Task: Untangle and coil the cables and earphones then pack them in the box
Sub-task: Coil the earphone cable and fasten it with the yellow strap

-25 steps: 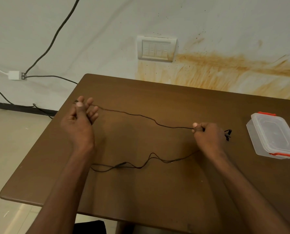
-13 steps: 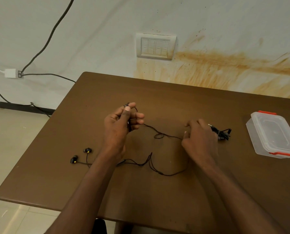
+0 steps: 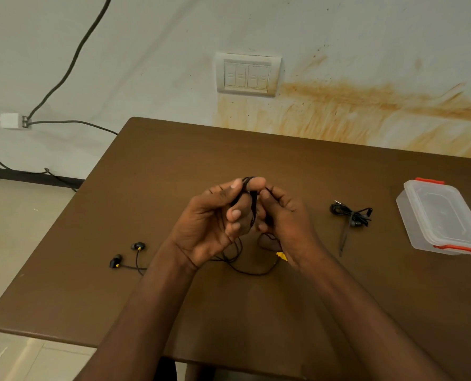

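Both hands meet over the middle of the brown table (image 3: 338, 298). My left hand (image 3: 212, 224) has loops of the black earphone cable (image 3: 252, 272) wound round its fingers. My right hand (image 3: 286, 218) pinches the same cable beside those fingers. Slack cable trails down onto the table under both hands. Its two black-and-yellow earbuds (image 3: 127, 255) lie at the left. A second, coiled black earphone set (image 3: 351, 213) lies to the right of my hands. The clear plastic box (image 3: 440, 215) with orange clips stands closed at the far right.
The table's back edge meets a stained wall with a switch plate (image 3: 248, 74). Wall cables (image 3: 72, 56) and a white adapter (image 3: 10, 121) hang left of the table. The front table edge runs near my forearms.
My hands came together from wide apart. The stretched cable now loops round my left fingers, and the earbuds have come into view on the left.
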Motion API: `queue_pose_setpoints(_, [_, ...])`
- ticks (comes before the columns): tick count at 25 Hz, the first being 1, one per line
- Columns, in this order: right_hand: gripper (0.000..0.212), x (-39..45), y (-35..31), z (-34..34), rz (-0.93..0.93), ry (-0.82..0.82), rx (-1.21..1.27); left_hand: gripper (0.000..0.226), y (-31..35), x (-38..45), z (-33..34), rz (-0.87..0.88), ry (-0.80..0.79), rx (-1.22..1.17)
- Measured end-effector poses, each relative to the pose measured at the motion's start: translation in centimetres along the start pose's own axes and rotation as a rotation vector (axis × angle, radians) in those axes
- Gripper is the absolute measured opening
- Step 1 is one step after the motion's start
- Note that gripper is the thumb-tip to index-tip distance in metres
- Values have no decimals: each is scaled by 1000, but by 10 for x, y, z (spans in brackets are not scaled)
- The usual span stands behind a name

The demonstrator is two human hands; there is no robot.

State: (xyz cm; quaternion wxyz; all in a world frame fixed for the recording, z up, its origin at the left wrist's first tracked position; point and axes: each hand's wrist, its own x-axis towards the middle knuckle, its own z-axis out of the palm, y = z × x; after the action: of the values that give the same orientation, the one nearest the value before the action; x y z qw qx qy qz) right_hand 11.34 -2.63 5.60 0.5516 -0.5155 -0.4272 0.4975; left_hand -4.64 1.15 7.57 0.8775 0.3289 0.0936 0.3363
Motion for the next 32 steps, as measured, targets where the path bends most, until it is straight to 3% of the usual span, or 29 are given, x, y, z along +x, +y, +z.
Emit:
queue_pose_setpoints(2, [27,-1,2,1,111,-24,18,37,0,1,-4,75,-107,-266])
queue_pose_setpoints(4, [31,-5,9,8,63,-140,-303,38,1,5,-9,181,-95,-520])
queue_pose_setpoints(5, [31,-9,13,13,-12,-217,-505,38,2,8,-11,253,-16,-536])
queue_pose_setpoints(7, [28,-18,18,22,-91,-365,-674,39,7,9,-14,396,256,-233])
queue_pose_setpoints(10, [25,-21,8,20,-31,-402,-485,36,15,0,-24,483,526,624])
queue_pose_setpoints(13, [21,-16,-8,3,-23,-263,-293,27,15,-12,-34,392,570,1238])
queue_pose_setpoints(15, [19,-13,-16,-7,-16,-132,-202,25,11,-16,-39,215,483,1383])
queue_pose_setpoints(19, [14,-7,-23,-18,25,56,50,33,12,-19,-33,22,312,1138])
queue_pose_setpoints(24, [16,1,-26,-32,119,171,383,35,16,-23,-22,-217,64,911])
queue_pose_setpoints(32, [19,0,-32,-43,250,143,695,24,21,-17,-13,-156,-15,303])
